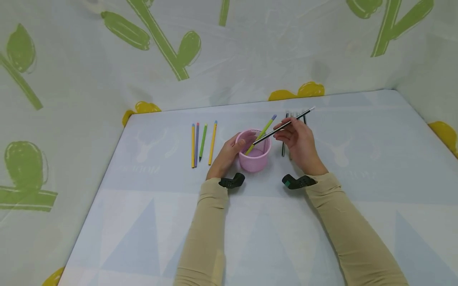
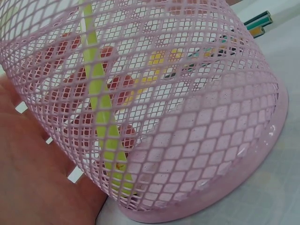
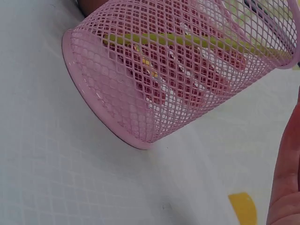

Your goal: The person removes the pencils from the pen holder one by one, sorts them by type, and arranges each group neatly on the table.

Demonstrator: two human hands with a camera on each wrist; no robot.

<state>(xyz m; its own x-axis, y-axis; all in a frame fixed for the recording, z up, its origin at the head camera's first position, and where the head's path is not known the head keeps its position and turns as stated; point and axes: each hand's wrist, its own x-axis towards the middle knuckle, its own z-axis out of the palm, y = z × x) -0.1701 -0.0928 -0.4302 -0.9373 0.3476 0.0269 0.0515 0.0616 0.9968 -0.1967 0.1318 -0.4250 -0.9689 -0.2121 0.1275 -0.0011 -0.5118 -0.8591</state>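
My left hand point(image 1: 225, 157) grips a pink mesh pencil cup point(image 1: 253, 165), thumb over the rim and fingers round its far side. In the left wrist view the palm point(image 2: 42, 164) lies along the tilted cup. Inside leans a yellow-green pencil point(image 2: 101, 103), its purple end point(image 1: 274, 117) sticking out over the rim. My right hand point(image 1: 302, 145) pinches a dark striped pencil point(image 1: 280, 127), which slants down with its lower end over the cup's mouth. In the right wrist view only part of this hand point(image 3: 286, 183) shows at the right edge.
Left of the cup, a yellow pencil point(image 1: 193, 147), a purple pencil point(image 1: 196, 147), a green pencil point(image 1: 203, 141) and another yellow pencil point(image 1: 212, 143) lie on the pale table point(image 1: 143, 222). Several dark pencils point(image 1: 283, 149) lie partly hidden behind the right hand. Patterned curtain point(image 1: 250, 59) surrounds the table.
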